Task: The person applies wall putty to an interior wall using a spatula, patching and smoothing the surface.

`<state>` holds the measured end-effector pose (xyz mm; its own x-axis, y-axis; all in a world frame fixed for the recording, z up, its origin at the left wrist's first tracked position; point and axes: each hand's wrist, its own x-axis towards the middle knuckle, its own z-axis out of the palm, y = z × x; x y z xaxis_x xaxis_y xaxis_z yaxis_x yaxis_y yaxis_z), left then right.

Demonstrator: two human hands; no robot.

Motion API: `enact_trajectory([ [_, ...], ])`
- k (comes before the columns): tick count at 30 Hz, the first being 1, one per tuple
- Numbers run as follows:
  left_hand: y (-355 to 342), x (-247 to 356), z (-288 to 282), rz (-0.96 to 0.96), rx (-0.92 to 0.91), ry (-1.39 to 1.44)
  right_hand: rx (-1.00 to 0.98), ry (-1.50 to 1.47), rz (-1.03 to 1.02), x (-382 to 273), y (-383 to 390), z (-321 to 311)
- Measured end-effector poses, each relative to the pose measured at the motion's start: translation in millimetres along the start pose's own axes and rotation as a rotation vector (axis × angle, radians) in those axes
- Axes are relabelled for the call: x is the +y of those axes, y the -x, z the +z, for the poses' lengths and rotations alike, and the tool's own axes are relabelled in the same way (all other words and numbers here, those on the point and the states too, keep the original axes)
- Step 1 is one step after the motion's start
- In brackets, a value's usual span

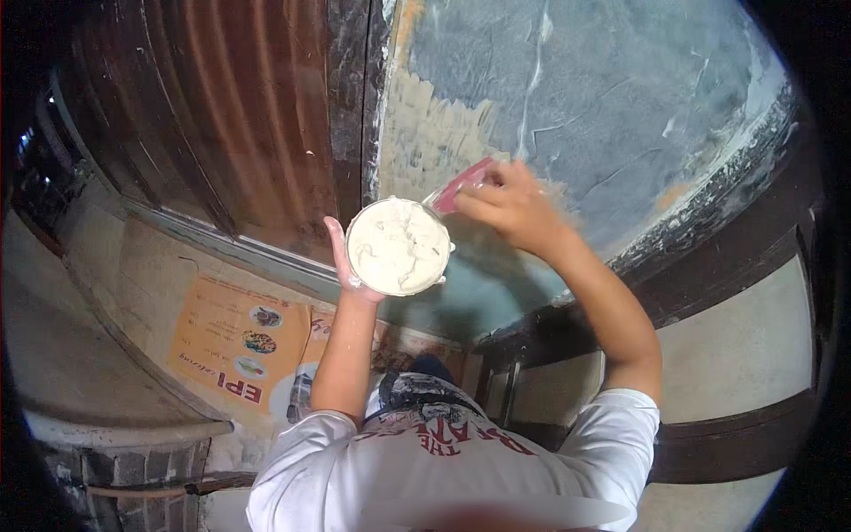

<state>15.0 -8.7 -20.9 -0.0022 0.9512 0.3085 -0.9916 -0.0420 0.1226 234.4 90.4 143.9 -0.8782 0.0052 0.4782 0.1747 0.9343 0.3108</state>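
Observation:
In my left hand (344, 266) rests a round tub of creamy white putty (399, 246), its thumb up along the side and its other fingers hidden beneath. White smears mark that hand and the tub's rim. My right hand (521, 208) pinches a pinkish-red putty scraper (463, 184), whose edge comes down by the tub's upper right rim. Behind both hands stands a grey-blue wall panel (620, 97). A patch of beige, streaky coating (434, 124) covers its left part, and pale streaks run over the rest.
A dark brown wooden door frame (350, 106) borders the panel, with a brown curtain (239, 97) further left. Below it on the floor lies an orange printed banner (230, 337). Dark wooden trim (709, 257) curves along the right, and a grey ribbed container (133, 470) sits at lower left.

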Motion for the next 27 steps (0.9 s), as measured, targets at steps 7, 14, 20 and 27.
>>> enact_trajectory([
  [7,-2,-8,6,0.035,0.106,-0.082,-0.048,0.116,-0.155,-15,6,16],
  [14,2,-11,6,0.028,0.102,-0.089,0.011,0.117,-0.172,-21,9,23],
  [20,0,-15,8,0.029,0.141,-0.109,0.055,0.146,-0.169,-24,8,25],
  [27,-1,-14,1,0.004,0.087,-0.095,0.062,0.122,-0.108,-20,12,17],
])
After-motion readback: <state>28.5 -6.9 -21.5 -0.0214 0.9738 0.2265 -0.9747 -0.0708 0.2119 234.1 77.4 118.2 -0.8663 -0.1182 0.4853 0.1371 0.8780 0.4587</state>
